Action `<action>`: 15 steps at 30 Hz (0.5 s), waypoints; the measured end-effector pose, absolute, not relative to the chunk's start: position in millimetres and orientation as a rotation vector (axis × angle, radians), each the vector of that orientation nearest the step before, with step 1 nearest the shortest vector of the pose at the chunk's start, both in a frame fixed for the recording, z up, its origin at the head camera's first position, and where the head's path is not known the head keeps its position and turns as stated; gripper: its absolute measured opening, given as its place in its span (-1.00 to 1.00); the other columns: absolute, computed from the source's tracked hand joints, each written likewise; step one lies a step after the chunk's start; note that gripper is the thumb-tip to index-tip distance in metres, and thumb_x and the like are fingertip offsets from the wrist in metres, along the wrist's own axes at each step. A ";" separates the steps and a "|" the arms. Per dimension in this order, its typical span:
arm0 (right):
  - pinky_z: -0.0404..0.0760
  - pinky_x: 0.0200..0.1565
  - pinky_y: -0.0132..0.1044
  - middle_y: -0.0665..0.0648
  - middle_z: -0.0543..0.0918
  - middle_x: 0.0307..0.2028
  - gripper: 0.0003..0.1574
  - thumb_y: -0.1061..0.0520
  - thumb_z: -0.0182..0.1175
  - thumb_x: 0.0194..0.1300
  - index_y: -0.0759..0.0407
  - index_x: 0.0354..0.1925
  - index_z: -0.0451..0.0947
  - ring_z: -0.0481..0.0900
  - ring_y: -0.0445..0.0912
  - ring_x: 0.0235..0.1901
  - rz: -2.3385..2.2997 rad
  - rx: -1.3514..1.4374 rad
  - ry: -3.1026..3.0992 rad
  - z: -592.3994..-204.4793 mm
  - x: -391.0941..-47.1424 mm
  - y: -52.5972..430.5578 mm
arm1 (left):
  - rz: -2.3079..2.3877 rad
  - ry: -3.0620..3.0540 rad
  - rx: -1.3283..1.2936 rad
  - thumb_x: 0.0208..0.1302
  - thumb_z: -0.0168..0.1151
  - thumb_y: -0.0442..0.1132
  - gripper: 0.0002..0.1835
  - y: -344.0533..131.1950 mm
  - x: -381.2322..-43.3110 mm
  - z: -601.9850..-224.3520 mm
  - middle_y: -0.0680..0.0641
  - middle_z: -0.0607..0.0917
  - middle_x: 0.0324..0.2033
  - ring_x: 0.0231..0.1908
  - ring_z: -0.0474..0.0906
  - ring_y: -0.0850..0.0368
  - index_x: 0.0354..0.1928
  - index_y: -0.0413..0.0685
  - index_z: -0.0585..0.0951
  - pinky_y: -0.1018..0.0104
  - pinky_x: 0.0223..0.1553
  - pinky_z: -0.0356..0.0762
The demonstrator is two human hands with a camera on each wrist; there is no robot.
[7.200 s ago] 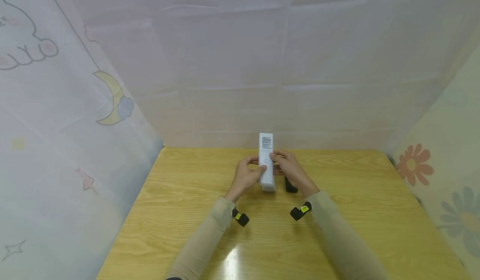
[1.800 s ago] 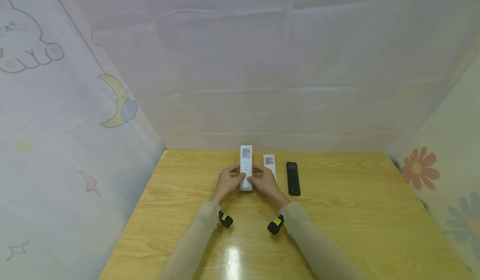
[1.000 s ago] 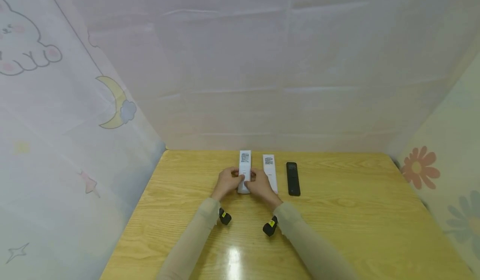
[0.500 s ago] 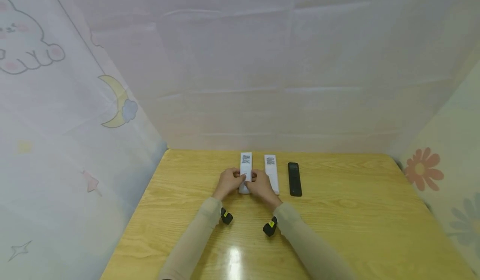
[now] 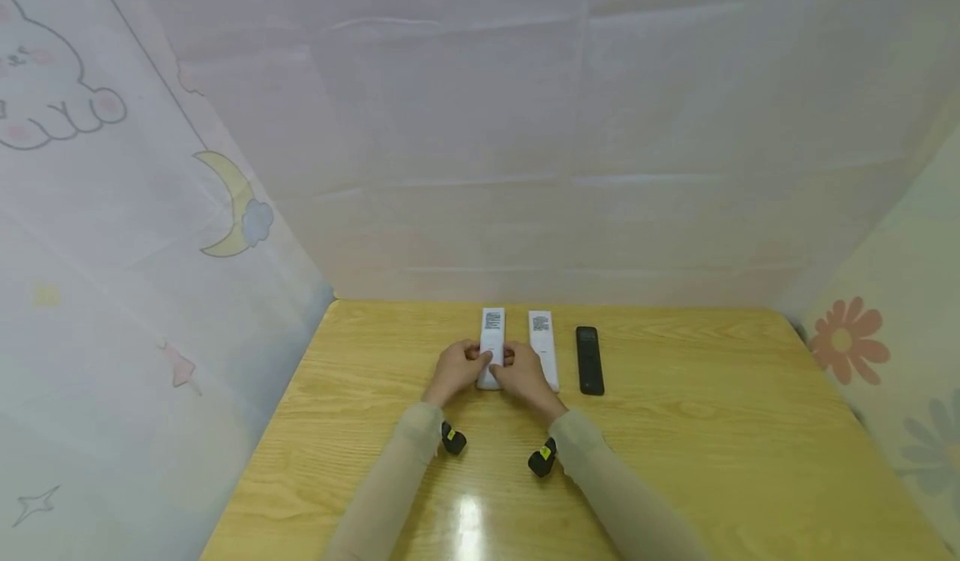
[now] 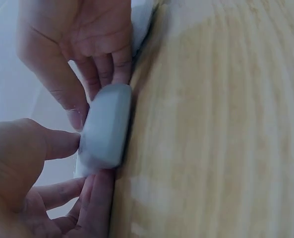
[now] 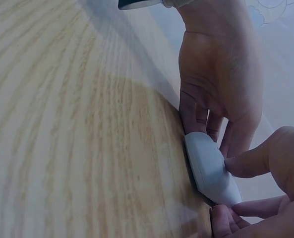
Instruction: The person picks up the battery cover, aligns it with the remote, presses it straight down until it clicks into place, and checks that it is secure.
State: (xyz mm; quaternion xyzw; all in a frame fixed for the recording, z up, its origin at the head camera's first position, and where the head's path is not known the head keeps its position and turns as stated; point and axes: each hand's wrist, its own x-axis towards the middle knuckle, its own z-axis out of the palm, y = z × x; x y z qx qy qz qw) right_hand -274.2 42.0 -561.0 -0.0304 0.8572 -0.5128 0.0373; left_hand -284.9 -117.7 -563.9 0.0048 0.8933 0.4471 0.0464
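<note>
A white remote control [image 5: 492, 328] with a block of dark print near its far end lies lengthwise on the wooden table. My left hand [image 5: 454, 369] grips its left side, the thumb on top and the fingers along the edge. From the other side my right hand [image 5: 523, 374] holds it the same way. The near end of the remote [image 6: 107, 126] shows rounded and pale in the left wrist view, low against the wood. Just right of my right hand lies a second white remote control [image 5: 542, 336], partly covered by that hand.
A black remote control [image 5: 589, 361] lies farther right, roughly parallel to the white ones. Behind the table's far edge hangs a pale cloth [image 5: 480, 211]. Printed side cloths [image 5: 112, 311] stand left and right. Each wrist wears a small black camera [image 5: 453, 438].
Earlier, both hands held a white remote raised above the table, farther right. It has since come left and down onto the wood, leaving the second white remote and the black one in view.
</note>
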 end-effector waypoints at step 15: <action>0.75 0.11 0.06 0.44 0.65 0.05 -0.36 0.23 0.36 0.39 0.59 0.29 0.49 0.66 0.19 0.05 -1.491 -0.337 2.751 -567.3 -260.8 42.6 | 1.210 2.856 0.102 0.61 0.24 -0.06 -0.48 -115.5 -275.2 -564.7 -0.23 0.73 -0.03 -0.10 0.65 -0.03 0.32 -0.37 0.57 0.04 -0.02 0.72</action>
